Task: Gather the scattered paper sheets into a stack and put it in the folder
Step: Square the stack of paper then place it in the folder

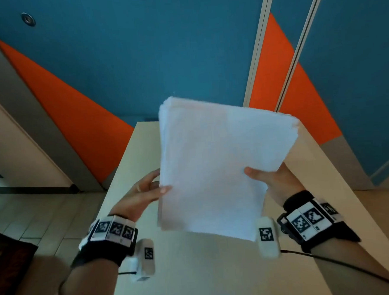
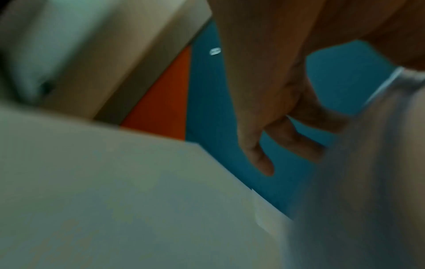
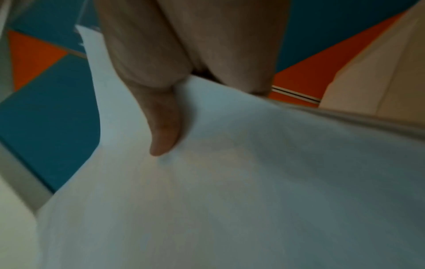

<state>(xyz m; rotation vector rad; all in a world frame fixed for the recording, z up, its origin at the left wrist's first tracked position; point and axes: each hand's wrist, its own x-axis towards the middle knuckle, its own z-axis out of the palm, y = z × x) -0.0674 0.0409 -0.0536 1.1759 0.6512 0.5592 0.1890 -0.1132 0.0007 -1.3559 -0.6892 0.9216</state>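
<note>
A thick stack of white paper sheets (image 1: pixel 214 166) is lifted above the beige table (image 1: pixel 195 271), tilted toward me. My left hand (image 1: pixel 155 190) holds its left edge, thumb on top and fingers behind. My right hand (image 1: pixel 265 177) grips the right edge, thumb pressed on the top sheet. In the right wrist view the thumb (image 3: pixel 165 131) lies on the paper stack (image 3: pixel 230 200). The left wrist view shows the curled fingers (image 2: pixel 287 131) against the blurred stack's (image 2: pixel 368 182) edge. No folder is in view.
The narrow table runs away from me to a blue and orange wall (image 1: pixel 139 60). Tiled floor (image 1: pixel 35 219) lies to the left. A dark object (image 1: pixel 8 265) sits at the lower left edge. A cable (image 1: pixel 353 267) trails from my right wrist.
</note>
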